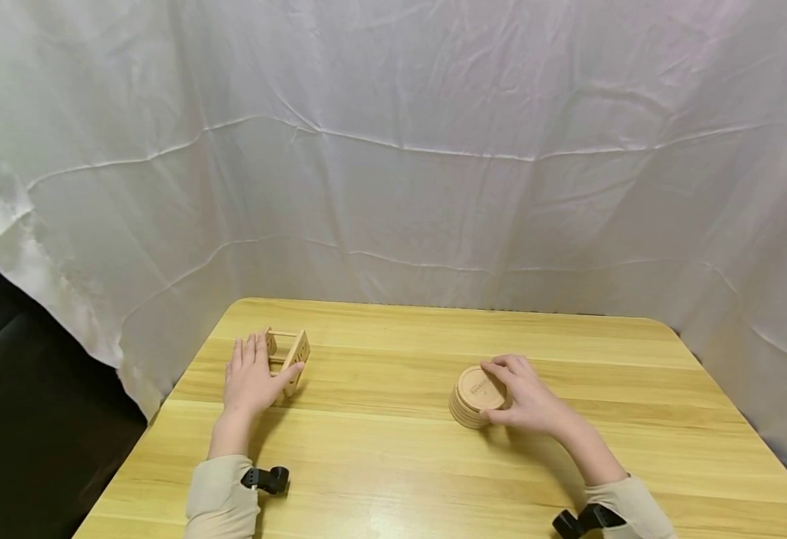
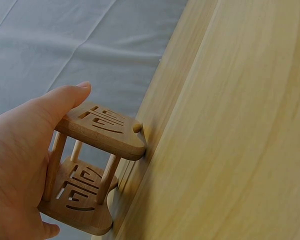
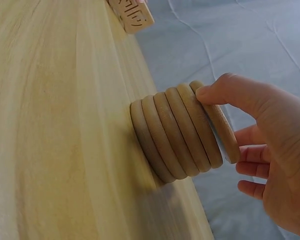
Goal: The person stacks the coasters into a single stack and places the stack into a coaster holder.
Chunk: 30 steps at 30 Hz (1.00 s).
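Observation:
At the table's left side my left hand [image 1: 250, 382] holds a wooden coaster holder [image 1: 296, 359], whose two cut-out side panels are joined by round rods. In the left wrist view the thumb lies along one panel of the holder [image 2: 102, 131], and the far fingers are mostly hidden. Right of the table's middle, a stack of round wooden coasters [image 3: 172, 132] stands on the wood. My right hand [image 1: 531, 403] pinches the top coaster [image 3: 221, 127] between thumb and fingers. That coaster is tilted, with a gap under one edge, and printed lettering shows on its face in the head view.
The light wood table [image 1: 380, 464] has rounded back corners. A pale wrinkled curtain [image 1: 393, 187] hangs close behind it and along its sides. Something black [image 1: 36, 404] stands beyond the left edge. Small black cameras [image 1: 268, 480] are strapped on both wrists.

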Available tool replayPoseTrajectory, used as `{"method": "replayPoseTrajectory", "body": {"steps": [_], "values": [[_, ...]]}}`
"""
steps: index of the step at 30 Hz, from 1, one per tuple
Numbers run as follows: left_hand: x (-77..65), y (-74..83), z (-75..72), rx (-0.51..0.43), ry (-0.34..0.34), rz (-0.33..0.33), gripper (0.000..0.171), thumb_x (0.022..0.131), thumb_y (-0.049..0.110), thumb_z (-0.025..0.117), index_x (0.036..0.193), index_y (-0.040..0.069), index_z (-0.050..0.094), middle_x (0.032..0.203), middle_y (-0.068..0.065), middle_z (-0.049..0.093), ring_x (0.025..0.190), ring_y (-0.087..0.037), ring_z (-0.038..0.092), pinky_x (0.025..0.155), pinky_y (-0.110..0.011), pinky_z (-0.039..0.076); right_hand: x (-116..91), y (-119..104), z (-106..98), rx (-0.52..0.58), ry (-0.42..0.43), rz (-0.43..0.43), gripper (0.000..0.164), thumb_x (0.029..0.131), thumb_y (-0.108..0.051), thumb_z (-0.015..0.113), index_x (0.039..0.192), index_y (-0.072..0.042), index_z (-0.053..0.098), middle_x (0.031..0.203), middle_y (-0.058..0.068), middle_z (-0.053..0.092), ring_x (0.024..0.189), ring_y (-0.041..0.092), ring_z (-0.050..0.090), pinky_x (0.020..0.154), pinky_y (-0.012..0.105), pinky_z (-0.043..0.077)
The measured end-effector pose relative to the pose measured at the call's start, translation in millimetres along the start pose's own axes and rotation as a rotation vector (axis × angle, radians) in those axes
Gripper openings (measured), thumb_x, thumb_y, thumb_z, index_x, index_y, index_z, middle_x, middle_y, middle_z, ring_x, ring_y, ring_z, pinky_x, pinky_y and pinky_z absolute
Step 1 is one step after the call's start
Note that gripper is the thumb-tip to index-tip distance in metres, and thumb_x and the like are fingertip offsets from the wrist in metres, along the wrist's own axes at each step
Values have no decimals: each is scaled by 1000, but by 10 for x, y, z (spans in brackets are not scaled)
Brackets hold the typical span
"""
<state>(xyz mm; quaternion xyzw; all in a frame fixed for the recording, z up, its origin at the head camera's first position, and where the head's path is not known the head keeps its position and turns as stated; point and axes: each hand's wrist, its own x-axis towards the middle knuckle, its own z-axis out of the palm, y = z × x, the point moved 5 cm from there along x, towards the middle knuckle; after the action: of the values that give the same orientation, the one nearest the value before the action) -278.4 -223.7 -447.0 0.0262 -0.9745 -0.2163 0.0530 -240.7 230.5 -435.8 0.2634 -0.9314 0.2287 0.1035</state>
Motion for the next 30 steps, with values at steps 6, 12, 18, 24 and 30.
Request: {"method": "replayPoseTrajectory", "body": {"steps": [6,12,18,24,30], "values": [[7,-1,-2,3,-2,2,111,87,74,46,156,0,1,162,-27,0,149,-47,-7,117,-70,5,4,3,15,15,-10,11,80,71,-36,82,135,3,54,126,17,53,121,34,43,101,58,43],[8,-3,-4,4,1,3,110,87,73,46,155,0,1,162,-27,0,149,-47,-7,117,-70,5,4,15,28,19,-14,9,79,72,-38,81,135,2,54,127,17,53,122,34,42,101,58,43],[3,-4,-1,6,-2,2,111,87,74,46,155,0,-1,161,-28,-1,149,-47,-8,117,-69,5,2,22,36,19,-20,3,79,73,-38,81,136,1,53,127,16,53,123,34,43,102,58,43],[-2,0,3,3,-5,2,111,87,73,46,155,0,-2,161,-28,-2,148,-48,-8,117,-70,4,-2,21,36,22,-23,4,79,73,-39,80,135,2,53,127,16,53,122,34,43,102,58,43],[-8,12,0,-1,-5,3,110,88,72,48,155,0,-2,161,-29,-2,148,-48,-8,117,-70,4,-8,31,40,19,-25,5,78,74,-39,80,135,2,54,126,15,53,122,34,43,102,58,43]]}}
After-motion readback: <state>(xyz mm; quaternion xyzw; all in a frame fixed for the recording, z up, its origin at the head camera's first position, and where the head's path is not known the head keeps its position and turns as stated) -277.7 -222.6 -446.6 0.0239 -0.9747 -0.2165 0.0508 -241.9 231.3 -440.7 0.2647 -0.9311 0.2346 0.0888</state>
